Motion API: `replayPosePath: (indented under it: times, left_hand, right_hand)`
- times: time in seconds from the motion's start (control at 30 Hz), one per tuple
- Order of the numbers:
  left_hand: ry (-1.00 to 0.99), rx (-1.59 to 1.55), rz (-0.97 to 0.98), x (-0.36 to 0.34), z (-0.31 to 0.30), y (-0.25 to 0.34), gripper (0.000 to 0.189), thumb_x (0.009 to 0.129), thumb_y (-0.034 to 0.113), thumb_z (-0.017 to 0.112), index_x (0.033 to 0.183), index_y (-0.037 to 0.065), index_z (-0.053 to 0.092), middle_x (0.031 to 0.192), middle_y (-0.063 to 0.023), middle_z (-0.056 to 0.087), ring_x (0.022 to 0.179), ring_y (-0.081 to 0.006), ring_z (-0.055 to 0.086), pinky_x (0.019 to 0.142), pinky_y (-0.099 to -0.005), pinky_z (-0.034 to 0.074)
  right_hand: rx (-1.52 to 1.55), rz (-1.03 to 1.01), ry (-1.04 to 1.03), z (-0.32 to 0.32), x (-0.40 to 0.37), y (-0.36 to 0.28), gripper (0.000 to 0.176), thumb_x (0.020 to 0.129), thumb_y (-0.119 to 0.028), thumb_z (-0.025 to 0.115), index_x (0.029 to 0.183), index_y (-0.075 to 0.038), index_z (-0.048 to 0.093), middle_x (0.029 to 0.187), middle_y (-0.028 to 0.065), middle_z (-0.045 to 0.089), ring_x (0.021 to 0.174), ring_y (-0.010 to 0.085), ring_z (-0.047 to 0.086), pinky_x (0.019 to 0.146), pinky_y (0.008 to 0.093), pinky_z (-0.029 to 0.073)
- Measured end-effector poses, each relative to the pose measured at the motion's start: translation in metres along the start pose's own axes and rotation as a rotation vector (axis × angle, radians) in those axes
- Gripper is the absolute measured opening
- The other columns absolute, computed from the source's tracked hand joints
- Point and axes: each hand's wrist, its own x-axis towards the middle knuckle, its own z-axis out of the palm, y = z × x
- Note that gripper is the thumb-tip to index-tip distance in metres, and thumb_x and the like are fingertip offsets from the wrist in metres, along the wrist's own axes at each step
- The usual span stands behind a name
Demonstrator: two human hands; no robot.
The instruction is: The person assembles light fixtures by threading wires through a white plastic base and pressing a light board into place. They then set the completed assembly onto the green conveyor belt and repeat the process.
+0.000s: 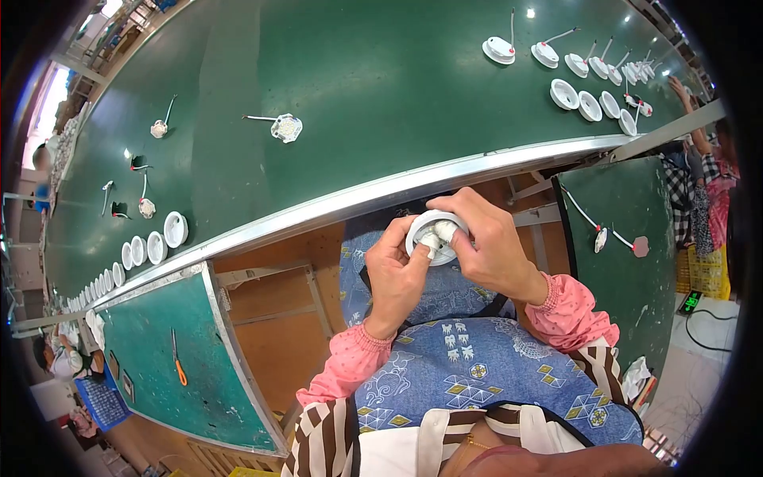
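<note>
Green worktable (pixel 358 87) is spreading ahead while the left hand (pixel 396 278) and right hand (pixel 494 248) are gripping a round white lamp housing (pixel 427 226).

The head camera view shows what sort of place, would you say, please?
Most likely a factory assembly workshop: matching white round housings stand in rows along a long green workbench, with small wired parts lying on it too.

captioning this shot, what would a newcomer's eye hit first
Likely the round white housing that the left hand and right hand hold near the centre. Then the long row of white cups at left on the big green table, and orange-handled scissors lower left.
</note>
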Motion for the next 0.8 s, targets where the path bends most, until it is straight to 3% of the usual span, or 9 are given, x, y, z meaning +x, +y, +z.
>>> replayPosePath:
  times: [0.13,0.27,0.37,0.4,0.47,0.57,0.67,0.77,0.8]
  left_hand:
    - [-0.087,0.017,-0.079,0.004,-0.007,0.003,0.027,0.091,-0.009,0.06,0.117,-0.005,0.065,0.104,-0.0042,0.067,0.094,-0.0092,0.063,0.081,-0.0238,0.052]
    - [-0.209,0.234,-0.019,0.014,-0.019,0.007,0.036,0.09,-0.005,0.064,0.125,-0.005,0.061,0.11,-0.0075,0.067,0.095,-0.013,0.066,0.082,-0.0285,0.056]
    - [0.029,0.651,0.37,0.012,-0.001,0.024,0.048,0.087,-0.006,0.065,0.134,-0.004,0.056,0.121,-0.0121,0.06,0.098,-0.0168,0.067,0.081,-0.0296,0.056]
    - [0.08,0.671,0.353,0.008,0.003,0.031,0.056,0.085,-0.006,0.065,0.139,-0.003,0.051,0.128,-0.0155,0.054,0.102,-0.0208,0.067,0.081,-0.03,0.056]
    - [0.136,0.54,0.291,0.003,0.004,0.023,0.055,0.085,-0.002,0.069,0.138,-0.002,0.054,0.12,-0.0166,0.059,0.093,-0.0213,0.066,0.075,-0.0299,0.055]
    - [0.132,0.252,0.222,0.001,0.006,0.009,0.051,0.089,-0.005,0.061,0.139,-0.003,0.054,0.116,-0.0128,0.065,0.103,-0.0171,0.065,0.084,-0.0287,0.055]
    - [0.138,0.244,0.219,-0.001,0.003,0.018,0.043,0.088,-0.006,0.06,0.132,-0.002,0.061,0.113,-0.0093,0.065,0.097,-0.0147,0.064,0.079,-0.0269,0.053]
    - [-0.008,0.454,0.206,-0.005,-0.008,0.023,0.038,0.092,-0.005,0.061,0.13,-0.006,0.063,0.118,-0.0105,0.066,0.108,-0.0157,0.064,0.093,-0.0275,0.051]
    - [-0.013,0.425,0.18,-0.005,-0.009,0.024,0.037,0.092,-0.006,0.061,0.129,-0.007,0.063,0.118,-0.0102,0.066,0.108,-0.0155,0.064,0.092,-0.0273,0.051]
  right_hand:
    - [-0.033,0.015,-0.104,-0.003,0.0,-0.004,0.031,0.08,0.005,0.059,0.11,0.0,0.062,0.094,0.017,0.061,0.082,0.0383,0.065,0.07,0.0439,0.052]
    - [0.197,0.164,-0.018,0.005,-0.003,0.003,0.027,0.084,0.007,0.058,0.109,0.002,0.063,0.093,0.0142,0.067,0.083,0.0276,0.07,0.072,0.0371,0.054]
    - [0.543,0.308,0.133,0.017,-0.004,0.005,0.017,0.092,0.006,0.058,0.108,0.004,0.062,0.099,0.0092,0.07,0.089,0.0117,0.068,0.075,0.0282,0.055]
    - [0.569,0.323,0.173,0.02,-0.005,0.006,0.018,0.092,0.005,0.058,0.109,0.005,0.061,0.099,0.0092,0.07,0.089,0.0116,0.068,0.076,0.028,0.055]
    - [0.622,0.357,0.249,0.027,-0.008,0.004,0.018,0.093,0.005,0.058,0.111,0.005,0.061,0.1,0.0093,0.069,0.091,0.0115,0.067,0.077,0.0276,0.055]
    - [0.7,0.337,0.301,0.038,-0.009,-0.003,0.019,0.093,0.003,0.059,0.112,0.006,0.059,0.102,0.0089,0.069,0.093,0.0108,0.066,0.079,0.0276,0.055]
    - [0.634,0.262,0.237,0.034,-0.01,-0.005,0.019,0.09,0.003,0.06,0.11,0.004,0.06,0.101,0.0112,0.069,0.091,0.0144,0.068,0.079,0.03,0.055]
    - [0.324,0.117,0.078,0.016,-0.005,-0.003,0.02,0.086,0.004,0.06,0.106,0.003,0.062,0.097,0.0137,0.069,0.087,0.0204,0.069,0.077,0.0334,0.054]
    - [0.336,0.139,0.062,0.015,-0.005,-0.002,0.02,0.085,0.004,0.06,0.105,0.002,0.062,0.096,0.0142,0.069,0.086,0.0219,0.069,0.076,0.034,0.054]
